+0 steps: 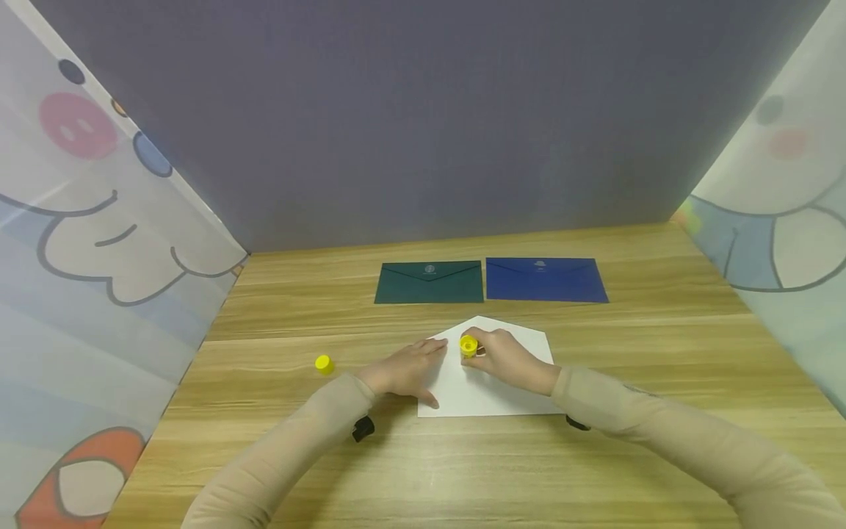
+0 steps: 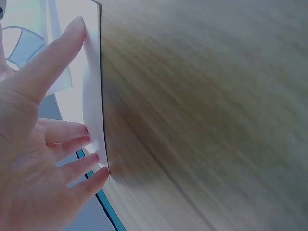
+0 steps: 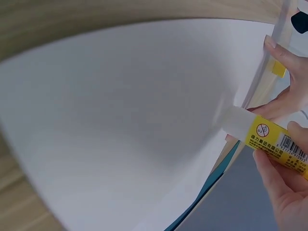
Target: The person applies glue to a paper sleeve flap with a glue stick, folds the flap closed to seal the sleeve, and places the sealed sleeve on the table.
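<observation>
In the head view a white envelope [image 1: 472, 393] lies on the table, its pointed flap edge facing away from me. My right hand [image 1: 512, 360] grips a yellow glue stick [image 1: 468, 347] between thumb and fingers. The right wrist view shows the white tip of the glue stick [image 3: 276, 144] right at the paper [image 3: 130, 115]. With fingers spread, my left hand [image 1: 408, 369] rests on the envelope's left side. Its fingertips lie along the paper's edge in the left wrist view, the thumb [image 2: 60, 53] held apart from them.
A yellow cap [image 1: 324, 364] stands on the wooden table [image 1: 264, 411] left of my left hand. Behind the white envelope lie a dark green envelope [image 1: 429, 289] and a blue envelope [image 1: 545, 285], side by side. A grey panel [image 1: 449, 125] rises at the table's back.
</observation>
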### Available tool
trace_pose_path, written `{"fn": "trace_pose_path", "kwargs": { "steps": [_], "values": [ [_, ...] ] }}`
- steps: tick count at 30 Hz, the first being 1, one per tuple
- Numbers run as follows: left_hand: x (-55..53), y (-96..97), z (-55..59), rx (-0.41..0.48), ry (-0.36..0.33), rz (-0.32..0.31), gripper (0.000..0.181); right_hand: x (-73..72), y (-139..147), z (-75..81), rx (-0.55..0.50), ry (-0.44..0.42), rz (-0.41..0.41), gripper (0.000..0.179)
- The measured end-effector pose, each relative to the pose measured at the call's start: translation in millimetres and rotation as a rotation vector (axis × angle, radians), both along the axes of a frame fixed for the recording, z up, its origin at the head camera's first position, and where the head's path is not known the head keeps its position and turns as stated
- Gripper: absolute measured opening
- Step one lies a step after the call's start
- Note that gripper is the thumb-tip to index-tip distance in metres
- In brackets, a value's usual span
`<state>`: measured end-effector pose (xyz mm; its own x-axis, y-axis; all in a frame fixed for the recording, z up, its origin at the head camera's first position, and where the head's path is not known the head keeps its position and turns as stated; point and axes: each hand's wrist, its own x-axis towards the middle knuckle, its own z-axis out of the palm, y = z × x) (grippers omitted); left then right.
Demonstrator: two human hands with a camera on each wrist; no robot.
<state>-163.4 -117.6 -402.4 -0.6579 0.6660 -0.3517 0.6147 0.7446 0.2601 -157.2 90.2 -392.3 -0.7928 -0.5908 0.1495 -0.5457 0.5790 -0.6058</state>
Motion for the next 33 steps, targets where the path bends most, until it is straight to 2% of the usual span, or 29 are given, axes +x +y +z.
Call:
{"fn": "trace_pose_path", "kwargs": {
  "steps": [4,11,20,26,33],
  "values": [
    [-0.3,-0.1,-0.9,0.012,0.0,-0.007,0.095,2.4,9,0.9,-0.006,-0.02,-0.036,0.029],
    [-1.4,-0.3,-3.1,0.027,0.006,-0.016,0.095,6.0,31,-2.9,-0.048,-0.004,-0.067,0.028],
    [-0.3,-0.8,-0.4,0.037,0.003,-0.021,0.095,8.8,54,-5.4,-0.067,-0.057,-0.107,0.029],
    [0.6,-1.0,1.2,0.043,-0.011,-0.016,0.095,9.7,55,-5.2,-0.086,-0.035,-0.062,0.03],
    [0.7,-2.5,0.9,0.054,-0.018,-0.012,0.095,6.4,45,-3.3,-0.05,-0.041,-0.037,0.03]
  ]
}}
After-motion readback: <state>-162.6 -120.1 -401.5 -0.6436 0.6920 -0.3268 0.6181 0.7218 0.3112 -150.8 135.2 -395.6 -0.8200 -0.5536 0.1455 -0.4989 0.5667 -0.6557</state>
